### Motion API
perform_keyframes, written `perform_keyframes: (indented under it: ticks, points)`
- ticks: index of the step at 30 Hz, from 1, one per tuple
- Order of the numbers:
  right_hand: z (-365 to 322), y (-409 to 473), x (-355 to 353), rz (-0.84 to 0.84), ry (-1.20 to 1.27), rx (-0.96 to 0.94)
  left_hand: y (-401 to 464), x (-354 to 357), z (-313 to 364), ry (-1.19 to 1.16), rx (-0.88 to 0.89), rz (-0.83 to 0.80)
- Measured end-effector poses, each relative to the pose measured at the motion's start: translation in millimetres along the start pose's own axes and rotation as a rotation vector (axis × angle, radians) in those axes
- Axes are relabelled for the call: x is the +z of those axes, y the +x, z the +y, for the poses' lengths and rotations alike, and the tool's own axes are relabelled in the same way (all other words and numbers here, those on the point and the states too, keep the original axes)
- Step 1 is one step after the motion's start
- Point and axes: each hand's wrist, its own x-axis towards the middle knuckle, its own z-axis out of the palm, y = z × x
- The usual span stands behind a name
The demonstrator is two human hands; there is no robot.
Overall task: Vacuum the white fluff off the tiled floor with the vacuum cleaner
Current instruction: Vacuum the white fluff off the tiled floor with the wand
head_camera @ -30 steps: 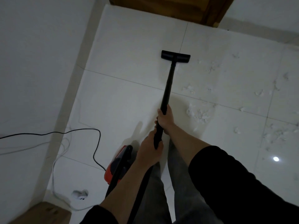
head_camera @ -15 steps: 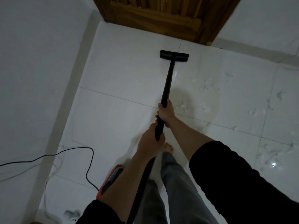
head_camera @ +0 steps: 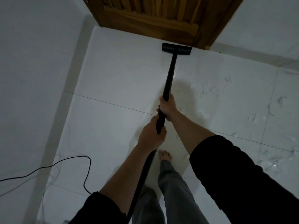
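Observation:
A black vacuum wand [head_camera: 170, 75] runs from my hands to its flat floor head [head_camera: 176, 49], which rests on the white tiled floor [head_camera: 123, 81] just in front of a wooden door. My right hand [head_camera: 166, 107] grips the wand higher up. My left hand [head_camera: 152, 136] grips its lower end, where the ribbed black hose [head_camera: 145, 172] starts. White fluff [head_camera: 208, 91] lies scattered over the tiles to the right of the wand, with more fluff [head_camera: 271, 160] at the far right. The vacuum's body is out of view.
A brown slatted wooden door [head_camera: 152, 16] closes the far end. A white wall [head_camera: 32, 78] runs along the left. A black power cord [head_camera: 64, 160] loops over the floor at lower left. My bare foot [head_camera: 165, 155] stands under the hands.
The floor head has slid forward up to the door. I have stepped forward, so the red vacuum body has dropped out of view and the fluff now lies nearer my hands.

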Motion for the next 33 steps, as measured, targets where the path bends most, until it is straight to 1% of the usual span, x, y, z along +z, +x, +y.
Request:
perform_keyframes:
  ticks: [11, 18, 23, 29, 33]
  points:
    - [-11.3, 10.3, -12.5, -0.005, 0.041, -0.026, 16.3, 3.4, 14.5, 0.037, 0.029, -0.019]
    - [-13.0, 3.7, -21.6, 0.018, 0.066, -0.040, 13.2, 10.0, 17.7, 0.041, 0.085, 0.017]
    - [-12.3, -6.3, -55.3, 0.052, 0.072, -0.067, 4.2, 31.2, 35.7, 0.013, 0.115, -0.007]
    - [-12.5, -11.2, -109.7, 0.107, 0.076, -0.085, 2.8, 73.0, 63.3, 0.010, 0.171, -0.027]
    - [-10.9, -14.7, -138.1, 0.115, 0.082, -0.082, 1.5, 95.1, 77.6, -0.007, 0.190, -0.049]
